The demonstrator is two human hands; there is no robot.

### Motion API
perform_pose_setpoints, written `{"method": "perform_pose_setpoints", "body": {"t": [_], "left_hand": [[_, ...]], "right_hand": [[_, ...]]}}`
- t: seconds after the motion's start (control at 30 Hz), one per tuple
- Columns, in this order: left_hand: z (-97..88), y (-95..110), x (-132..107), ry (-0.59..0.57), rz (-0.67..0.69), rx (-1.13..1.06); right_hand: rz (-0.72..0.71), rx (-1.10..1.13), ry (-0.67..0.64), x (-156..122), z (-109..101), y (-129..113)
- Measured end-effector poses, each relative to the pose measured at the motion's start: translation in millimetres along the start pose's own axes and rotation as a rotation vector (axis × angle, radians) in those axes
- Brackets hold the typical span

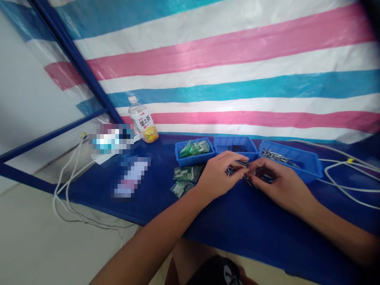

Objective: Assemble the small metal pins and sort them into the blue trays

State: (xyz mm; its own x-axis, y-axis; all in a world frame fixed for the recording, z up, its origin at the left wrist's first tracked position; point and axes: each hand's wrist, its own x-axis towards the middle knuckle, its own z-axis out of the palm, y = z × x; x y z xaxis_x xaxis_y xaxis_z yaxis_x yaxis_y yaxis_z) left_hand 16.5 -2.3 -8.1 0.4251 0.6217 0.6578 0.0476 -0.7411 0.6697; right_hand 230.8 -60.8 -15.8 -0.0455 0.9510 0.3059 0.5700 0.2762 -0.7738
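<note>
Table (243, 221), far edge: three bins (308, 169), one bottle (144, 120). Mid-table, left hand (218, 176) and right hand (279, 184) both pinch small dark parts (237, 169), fingers half hiding them, count unclear. Green packets (185, 178) beside left hand, blurry.

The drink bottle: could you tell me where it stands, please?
In the head view, the drink bottle stands far left on the table, against the striped tarp, left of the leftmost blue tray.
</note>
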Motion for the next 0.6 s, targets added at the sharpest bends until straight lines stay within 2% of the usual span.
{"method": "perform_pose_setpoints", "body": {"t": [0.2, 0.37, 0.5, 0.6], "left_hand": [[3.6, -0.7, -0.3, -0.009, -0.117, -0.157], [-1.3, 5.3, 1.9, -0.026, -0.169, -0.032], [-3.6, 7.9, 0.1, -0.134, -0.242, 0.047], [-2.6, 6.9, -2.1, -0.174, -0.252, 0.039]], "right_hand": [[-0.012, 0.05, 0.008, -1.5, 3.4, -3.9], [-0.014, 0.21, 0.037, -0.7, 2.5, -5.7], [0.008, 0.117, 0.051, -0.3, -0.6, -5.9], [0.048, 0.039, 0.058, -0.6, -1.8, -5.5]]}}
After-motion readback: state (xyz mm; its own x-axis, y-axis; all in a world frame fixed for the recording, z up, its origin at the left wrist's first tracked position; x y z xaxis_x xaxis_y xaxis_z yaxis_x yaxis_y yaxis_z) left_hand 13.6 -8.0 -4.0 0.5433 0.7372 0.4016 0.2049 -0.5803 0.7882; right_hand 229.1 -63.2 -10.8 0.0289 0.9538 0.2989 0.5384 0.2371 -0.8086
